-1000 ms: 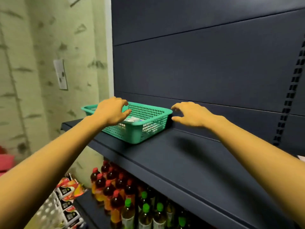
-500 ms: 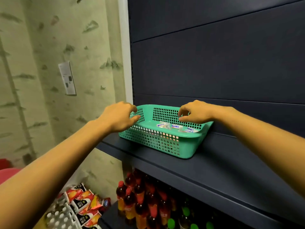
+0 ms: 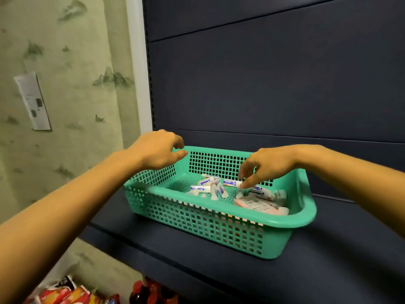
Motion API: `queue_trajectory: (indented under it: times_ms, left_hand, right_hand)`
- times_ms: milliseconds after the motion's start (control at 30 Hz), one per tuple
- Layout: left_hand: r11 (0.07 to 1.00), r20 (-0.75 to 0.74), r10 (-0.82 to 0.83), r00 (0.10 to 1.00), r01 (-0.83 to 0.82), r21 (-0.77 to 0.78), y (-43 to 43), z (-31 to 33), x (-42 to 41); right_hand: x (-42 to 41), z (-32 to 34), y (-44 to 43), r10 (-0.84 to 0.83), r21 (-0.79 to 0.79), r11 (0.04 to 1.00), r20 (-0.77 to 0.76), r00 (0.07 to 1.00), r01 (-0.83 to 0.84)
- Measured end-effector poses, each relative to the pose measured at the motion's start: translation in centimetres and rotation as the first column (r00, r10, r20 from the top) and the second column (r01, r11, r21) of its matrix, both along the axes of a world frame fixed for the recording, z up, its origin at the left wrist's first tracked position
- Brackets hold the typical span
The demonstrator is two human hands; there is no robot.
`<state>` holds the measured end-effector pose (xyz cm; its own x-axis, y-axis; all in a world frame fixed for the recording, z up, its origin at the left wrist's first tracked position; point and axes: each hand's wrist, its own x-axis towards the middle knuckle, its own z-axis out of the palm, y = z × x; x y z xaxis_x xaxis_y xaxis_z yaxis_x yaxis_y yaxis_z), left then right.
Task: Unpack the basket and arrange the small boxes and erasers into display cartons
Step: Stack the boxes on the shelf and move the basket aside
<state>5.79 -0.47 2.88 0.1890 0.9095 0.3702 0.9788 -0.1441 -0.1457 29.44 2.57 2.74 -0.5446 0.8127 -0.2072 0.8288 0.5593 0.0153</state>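
Basket (image 3: 197, 227): green plastic mesh, sitting flat on the dark blue shelf (image 3: 328, 260), turned at a slant to the shelf's front edge.
Small boxes and erasers (image 3: 210, 187): white with blue print, lying loose and jumbled on the middle of the basket floor.
Pink pack (image 3: 258, 204): flat, with a barcode label, in the basket's front right part, just beside the jumble.
Left hand (image 3: 157, 150): hovers over the basket's rear left corner, fingers loosely curled, holding nothing, clear of the rim.
Right hand (image 3: 269, 165): reaches down inside the basket from its right rear, fingertips (image 3: 246, 185) at one white piece; whether they pinch it or only touch it cannot be told.
Hands: well apart, one at each end of the basket.
Red-capped bottles (image 3: 149, 290): below the basket, under the shelf.
Snack packets (image 3: 65, 292): lower left of the basket.
Paper slip (image 3: 32, 102): on the wall, up and left of the basket.
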Motion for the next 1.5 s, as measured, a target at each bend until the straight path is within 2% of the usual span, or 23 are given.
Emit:
queue_trajectory:
  times_ms: [133,300,400,467,533,600,700,800,933,1000,1067,1200,1300,1400,1500]
  left_hand:
    - [0.994,0.016,-0.089,0.996,0.089,-0.061,3.5,-0.5,0.8]
    - [0.953,-0.005,-0.234,0.972,0.229,-0.197,6.5,-0.8,1.9]
    - [0.902,0.005,-0.358,0.934,0.348,-0.256,7.3,-0.9,2.9]
    - [0.826,0.058,-0.464,0.884,0.455,-0.331,7.2,-0.9,3.7]
    - [0.69,0.169,-0.556,0.814,0.565,-0.452,6.8,-1.0,4.6]
    - [0.542,0.251,-0.592,0.766,0.609,-0.58,6.2,-1.2,5.6]
    - [0.357,0.29,-0.663,0.69,0.632,-0.688,5.8,-2.3,7.3]
    - [0.269,0.29,-0.71,0.642,0.628,-0.731,5.6,-3.7,9.0]
    - [0.175,0.347,-0.742,0.573,0.666,-0.725,5.4,-4.7,9.9]
    - [0.18,0.343,-0.773,0.534,0.703,-0.688,5.2,-4.8,9.9]
    - [0.224,0.352,-0.781,0.516,0.758,-0.613,5.5,-4.3,9.7]
    - [0.321,0.481,-0.69,0.541,0.824,-0.466,7.4,-1.8,7.8]
    - [0.36,0.587,-0.608,0.534,0.845,-0.396,8.5,-0.4,6.6]
    - [0.393,0.669,-0.555,0.495,0.864,-0.314,8.8,0.7,6.6]
    - [0.433,0.757,-0.5,0.421,0.878,-0.203,8.2,1.6,8.2]
  right_hand:
    - [0.1,-0.8,0.5,-0.05,-0.048,0.998,0.01,0.999,0.05]
    - [-0.9,-3.3,0.6,-0.228,-0.063,0.967,0.215,0.95,0.246]
    - [-1.7,-4.5,0.9,-0.313,-0.067,0.941,0.204,0.927,0.333]
    - [-2.0,-3.8,0.7,-0.351,-0.061,0.929,0.169,0.921,0.365]
    - [-1.8,-2.3,0.4,-0.406,-0.04,0.912,0.072,0.911,0.409]
    - [-1.2,-0.7,0.0,-0.452,0.007,0.891,-0.061,0.89,0.453]
    - [-0.1,0.8,-0.5,-0.534,0.064,0.828,-0.214,0.818,0.557]
    - [0.8,1.1,-1.0,-0.607,0.045,0.759,-0.313,0.73,0.65]
    - [1.1,0.8,-1.7,-0.65,0.02,0.719,-0.332,0.683,0.694]
    - [0.8,0.7,-2.3,-0.66,-0.013,0.71,-0.362,0.659,0.704]
    - [0.5,0.9,-2.9,-0.667,-0.055,0.701,-0.403,0.626,0.711]
    - [0.6,1.3,-4.5,-0.686,-0.192,0.673,-0.523,0.505,0.714]
    - [1.6,1.5,-6.0,-0.688,-0.237,0.645,-0.595,0.416,0.727]
    - [3.3,1.7,-7.6,-0.689,-0.295,0.592,-0.667,0.282,0.75]
    - [5.7,1.6,-9.3,-0.72,-0.321,0.518,-0.664,0.201,0.793]
